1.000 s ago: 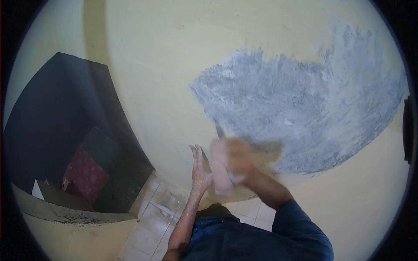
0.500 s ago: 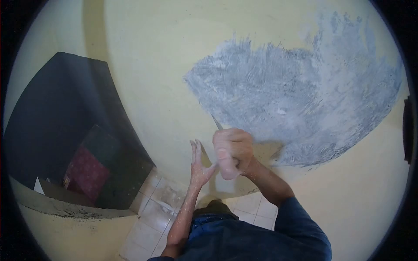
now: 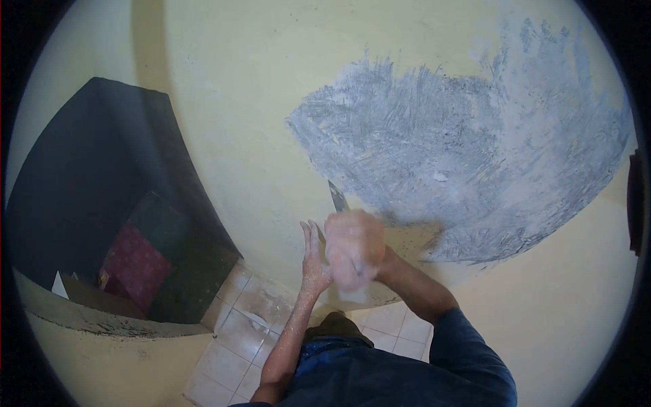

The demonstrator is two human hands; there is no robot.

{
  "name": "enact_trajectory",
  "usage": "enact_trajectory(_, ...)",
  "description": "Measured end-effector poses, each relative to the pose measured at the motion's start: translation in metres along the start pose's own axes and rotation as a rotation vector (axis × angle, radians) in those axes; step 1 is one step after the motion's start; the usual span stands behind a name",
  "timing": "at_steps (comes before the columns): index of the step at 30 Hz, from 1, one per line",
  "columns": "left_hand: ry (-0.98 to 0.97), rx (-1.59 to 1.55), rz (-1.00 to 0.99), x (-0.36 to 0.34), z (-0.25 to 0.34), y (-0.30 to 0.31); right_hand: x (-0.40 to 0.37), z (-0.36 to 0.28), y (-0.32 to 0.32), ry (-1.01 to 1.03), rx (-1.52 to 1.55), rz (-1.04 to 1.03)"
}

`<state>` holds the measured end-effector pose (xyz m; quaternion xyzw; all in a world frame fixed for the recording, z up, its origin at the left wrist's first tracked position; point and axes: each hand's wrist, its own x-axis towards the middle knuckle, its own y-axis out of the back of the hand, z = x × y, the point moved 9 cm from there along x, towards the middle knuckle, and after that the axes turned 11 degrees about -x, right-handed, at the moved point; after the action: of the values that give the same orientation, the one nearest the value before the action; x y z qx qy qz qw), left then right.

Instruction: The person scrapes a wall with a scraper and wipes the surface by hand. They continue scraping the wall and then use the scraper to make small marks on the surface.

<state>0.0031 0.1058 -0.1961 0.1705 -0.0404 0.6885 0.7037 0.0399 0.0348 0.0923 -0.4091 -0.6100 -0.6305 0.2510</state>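
Note:
My right hand (image 3: 354,249), somewhat blurred, is closed around the handle of a putty knife. The knife's metal blade (image 3: 337,197) juts up past my fist, its tip near the lower left edge of the scraped grey patch (image 3: 420,149) on the yellow wall (image 3: 237,102). My left hand (image 3: 314,264) is just left of the right one, dusted with pale powder. Its fingers stretch upward close to the wall, with nothing visible in them; the thumb side is partly hidden behind my right hand.
On the left, a dark opening (image 3: 88,163) in the wall shows a red patterned cloth (image 3: 139,261) and a white object (image 3: 60,286) inside. White floor tiles (image 3: 234,353) lie below me. A dark object (image 3: 635,203) sits at the far right edge.
My right hand has shifted slightly left and down, turning the blade so more of its flat face shows. My left hand has moved a little to the right, closer to it.

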Motion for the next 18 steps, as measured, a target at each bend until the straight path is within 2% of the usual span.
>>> enact_trajectory(2,-0.032,-0.019,0.079,-0.003,0.045,0.015,-0.004,-0.025,0.015,0.137,0.131,0.280)
enact_trajectory(4,-0.045,0.025,0.049,0.001,0.020,0.004,-0.016,0.009,-0.013,0.114,0.013,0.027)
enact_trajectory(6,-0.048,-0.065,0.040,-0.010,-0.003,-0.004,-0.027,0.014,-0.024,0.067,-0.020,-0.102)
enact_trajectory(7,-0.059,-0.182,0.061,-0.009,-0.005,-0.004,-0.007,-0.005,-0.014,0.054,0.005,-0.109)
enact_trajectory(9,0.009,-0.204,0.081,-0.006,-0.017,-0.008,0.004,-0.012,-0.012,0.041,0.053,-0.109)
enact_trajectory(10,0.083,-0.107,0.083,-0.003,-0.024,-0.010,0.004,-0.009,-0.015,0.047,0.075,-0.100)
enact_trajectory(12,-0.009,0.168,0.046,-0.009,-0.012,-0.010,-0.002,-0.005,-0.023,0.038,0.123,-0.075)
enact_trajectory(13,-0.194,0.342,0.010,-0.005,0.032,-0.004,-0.005,-0.004,-0.025,0.035,0.138,-0.057)
enact_trajectory(15,-0.254,0.302,0.026,0.001,0.065,0.009,0.002,-0.008,-0.019,0.065,0.168,-0.038)
enact_trajectory(17,0.039,-0.132,0.116,-0.002,0.047,0.019,0.012,-0.030,-0.006,0.098,0.222,-0.045)
enact_trajectory(18,0.046,-0.213,0.129,-0.002,0.044,0.019,0.010,-0.021,-0.012,0.075,0.191,-0.033)
